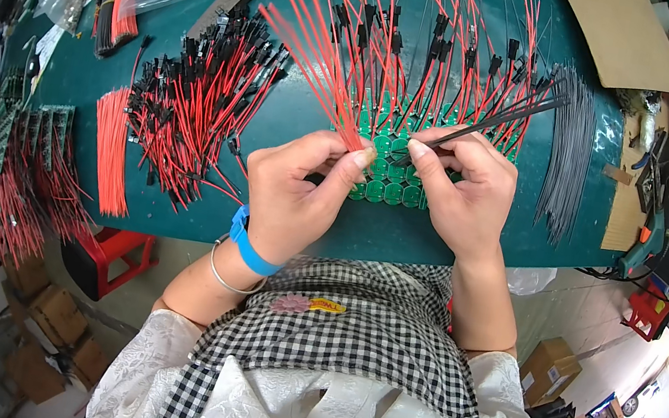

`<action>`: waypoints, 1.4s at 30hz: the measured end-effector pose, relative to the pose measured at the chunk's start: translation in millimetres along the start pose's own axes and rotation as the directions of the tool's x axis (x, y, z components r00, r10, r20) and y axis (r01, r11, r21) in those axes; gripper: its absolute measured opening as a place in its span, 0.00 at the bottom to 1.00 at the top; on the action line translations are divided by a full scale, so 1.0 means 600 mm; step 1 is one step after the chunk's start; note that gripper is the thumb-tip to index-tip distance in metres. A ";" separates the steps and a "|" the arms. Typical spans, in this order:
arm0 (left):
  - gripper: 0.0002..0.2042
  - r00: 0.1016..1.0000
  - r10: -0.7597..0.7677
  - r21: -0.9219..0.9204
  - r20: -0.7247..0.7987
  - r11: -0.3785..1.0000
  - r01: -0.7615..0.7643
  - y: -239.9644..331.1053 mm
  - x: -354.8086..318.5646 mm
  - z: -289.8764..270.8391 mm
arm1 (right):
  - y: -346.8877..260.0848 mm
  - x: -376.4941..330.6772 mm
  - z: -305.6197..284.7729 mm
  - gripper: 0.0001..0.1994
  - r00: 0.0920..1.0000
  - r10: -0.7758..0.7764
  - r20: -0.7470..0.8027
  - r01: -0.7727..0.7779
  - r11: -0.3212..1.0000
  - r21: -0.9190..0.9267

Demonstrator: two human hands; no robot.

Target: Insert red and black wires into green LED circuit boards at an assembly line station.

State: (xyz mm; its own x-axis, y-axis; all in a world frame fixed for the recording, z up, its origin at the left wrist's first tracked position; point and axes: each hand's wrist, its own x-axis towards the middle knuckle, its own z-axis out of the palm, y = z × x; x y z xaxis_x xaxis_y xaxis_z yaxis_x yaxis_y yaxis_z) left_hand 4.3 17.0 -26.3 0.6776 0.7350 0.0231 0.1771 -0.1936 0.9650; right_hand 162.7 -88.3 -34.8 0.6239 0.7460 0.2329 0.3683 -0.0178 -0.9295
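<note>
from my remote seat i see both hands meeting over the green circuit board panel point(391, 185), which lies flat on the dark green counter point(401, 233) right in front of the checked apron point(350, 334). the left hand point(295, 194) has its grip closed, thumb and forefinger pinching at the panel's near left edge beside the base of a red wire point(323, 58). the right hand point(464, 190) also has a closed grip, pinching a bundle of thin black wires point(497, 121) that slants up and to the right from the fingertips. many red and black leads with small black connectors point(432, 36) stand up from the panel and fan away from me. to the left lies a loose heap of red-and-black connector leads point(194, 99), and just beside it a neat bunch of plain red wires point(112, 148). to the right, well apart from the hands, lies a sheaf of grey wires point(569, 150). a blue wristband point(250, 244) and a thin silver bangle point(229, 278) sit on the left wrist.
</note>
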 end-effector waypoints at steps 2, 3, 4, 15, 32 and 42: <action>0.04 0.997 0.074 0.029 -0.020 0.997 -0.073 -0.002 0.006 0.004 | -0.002 0.001 -0.001 0.03 1.000 -0.007 0.011 0.007 1.000 -0.011; 0.04 0.997 0.070 0.040 -0.024 0.997 -0.069 -0.002 0.007 0.006 | -0.003 0.001 -0.001 0.03 1.000 -0.010 0.015 0.010 1.000 -0.019; 0.04 0.997 0.067 0.052 -0.027 0.996 -0.066 0.000 0.009 0.007 | -0.003 0.001 -0.001 0.03 1.000 -0.006 0.018 0.006 1.000 -0.023; 0.05 0.988 0.143 0.170 -0.051 0.976 -0.132 -0.004 0.014 0.024 | -0.011 0.010 0.002 0.11 0.995 -0.013 0.103 0.025 0.992 -0.123; 0.06 0.982 0.189 0.313 0.027 0.931 -0.187 -0.014 0.010 0.023 | 0.003 -0.011 -0.037 0.03 0.973 0.223 0.066 -0.233 0.942 0.241; 0.11 0.967 0.253 0.316 -0.010 0.919 -0.237 -0.012 0.011 0.030 | 0.007 -0.012 -0.037 0.04 0.983 0.183 0.023 -0.184 0.962 0.200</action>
State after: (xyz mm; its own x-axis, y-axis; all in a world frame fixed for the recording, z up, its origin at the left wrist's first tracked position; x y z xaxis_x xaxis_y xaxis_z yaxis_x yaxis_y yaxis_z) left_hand 20.0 11.6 -37.8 0.6935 0.6684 0.2690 0.2276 -0.5574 0.7984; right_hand 174.9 -108.2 -33.9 0.6648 0.7452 0.0524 0.1019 -0.0210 -0.9946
